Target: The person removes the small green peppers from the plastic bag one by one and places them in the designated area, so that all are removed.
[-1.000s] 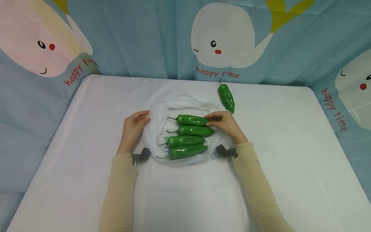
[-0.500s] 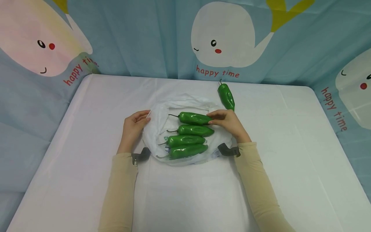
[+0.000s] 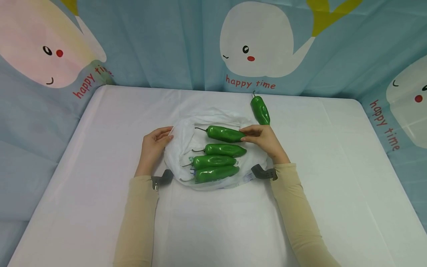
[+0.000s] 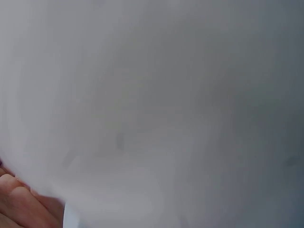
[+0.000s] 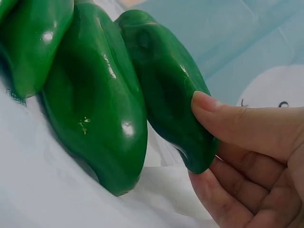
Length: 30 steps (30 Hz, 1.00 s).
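Note:
A white plastic bag (image 3: 176, 148) lies wide open with several green chili peppers in a row in its mouth. My left hand (image 3: 154, 146) pinches the bag's left rim between thumb and fingers. At the far end of the row, my right hand (image 3: 261, 139) pinches the pointed tip of one green pepper (image 3: 224, 134), whose stem points left. The right wrist view shows thumb and fingers round that pepper's tip (image 5: 171, 80), beside another pepper (image 5: 99, 104). In the left wrist view the pale bag (image 4: 142, 95) fills nearly everything, with a bit of the left hand (image 4: 23, 206) at the lower left.
One more green pepper (image 3: 260, 110) lies on the white-covered table (image 3: 207, 226) behind the right hand, its lower tip hidden. A blue curtain (image 3: 173, 48) with printed whales hangs behind and at both sides of the table.
My right hand has shifted the far pepper away from me and slightly right, widening the gap to the pepper nearer me. The left hand stays at the bag's rim.

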Motion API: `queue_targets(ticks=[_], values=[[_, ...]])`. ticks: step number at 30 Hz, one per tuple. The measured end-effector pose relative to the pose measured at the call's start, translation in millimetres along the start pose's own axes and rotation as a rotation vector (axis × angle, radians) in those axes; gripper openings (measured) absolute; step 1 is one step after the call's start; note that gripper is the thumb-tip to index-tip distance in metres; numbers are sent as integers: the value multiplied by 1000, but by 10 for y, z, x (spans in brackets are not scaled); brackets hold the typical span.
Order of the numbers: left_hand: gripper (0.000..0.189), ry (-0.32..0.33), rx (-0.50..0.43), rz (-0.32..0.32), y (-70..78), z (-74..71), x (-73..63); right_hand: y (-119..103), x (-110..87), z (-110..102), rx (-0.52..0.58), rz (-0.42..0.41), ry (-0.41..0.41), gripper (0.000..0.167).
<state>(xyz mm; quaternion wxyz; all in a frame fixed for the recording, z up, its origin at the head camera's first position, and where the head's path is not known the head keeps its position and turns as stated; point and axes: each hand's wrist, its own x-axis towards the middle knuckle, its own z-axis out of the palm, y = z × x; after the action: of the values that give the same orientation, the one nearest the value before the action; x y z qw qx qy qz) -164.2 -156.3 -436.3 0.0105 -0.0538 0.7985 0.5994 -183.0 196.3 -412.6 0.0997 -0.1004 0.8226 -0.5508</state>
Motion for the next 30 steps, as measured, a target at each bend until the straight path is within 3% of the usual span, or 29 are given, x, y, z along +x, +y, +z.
queue_targets(ticks=[21, 30], values=[[34, -1, 10, 11, -12, -5, 2, -11, -28, -60, 65, -14, 156, 32], [34, -1, 6, 30, -11, -7, 2, 15, -21, -72, 79, -75, 264, 30]])
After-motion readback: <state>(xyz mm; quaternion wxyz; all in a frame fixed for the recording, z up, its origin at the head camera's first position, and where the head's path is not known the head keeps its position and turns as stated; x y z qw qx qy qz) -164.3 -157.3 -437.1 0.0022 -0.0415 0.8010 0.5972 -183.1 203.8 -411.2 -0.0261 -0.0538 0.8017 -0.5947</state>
